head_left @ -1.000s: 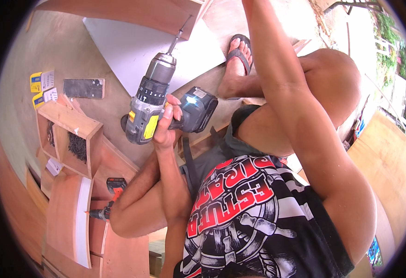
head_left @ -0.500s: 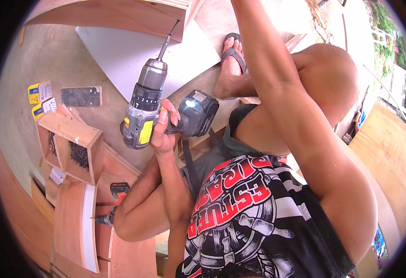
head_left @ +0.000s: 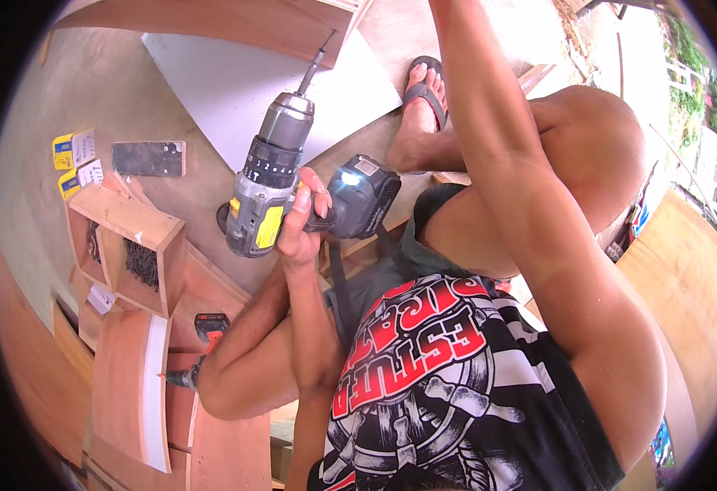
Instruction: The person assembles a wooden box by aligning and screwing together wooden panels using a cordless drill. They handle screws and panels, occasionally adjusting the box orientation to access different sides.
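My left hand [head_left: 301,225] is shut on the grip of a grey-and-yellow cordless drill [head_left: 264,192], whose black battery pack [head_left: 367,196] shows a lit lamp. The drill points up and away from me. The tip of its bit [head_left: 316,61] meets the lower edge of a brown wooden board [head_left: 211,24] at the top of the view. A white panel [head_left: 227,98] lies under the drill. My right arm [head_left: 522,188] reaches up past the top edge, so that hand is out of sight.
A small wooden box [head_left: 133,245] holding dark screws stands at the left, with yellow-and-white packets [head_left: 76,159] and a dark plate [head_left: 150,158] beyond it. A second, orange-and-black drill [head_left: 203,344] lies among wooden panels [head_left: 129,385]. My sandalled foot [head_left: 420,106] rests on the floor.
My left hand has carried the drill up and to the right, and the bit tip now sits at the wooden board's edge. The right arm stays raised.
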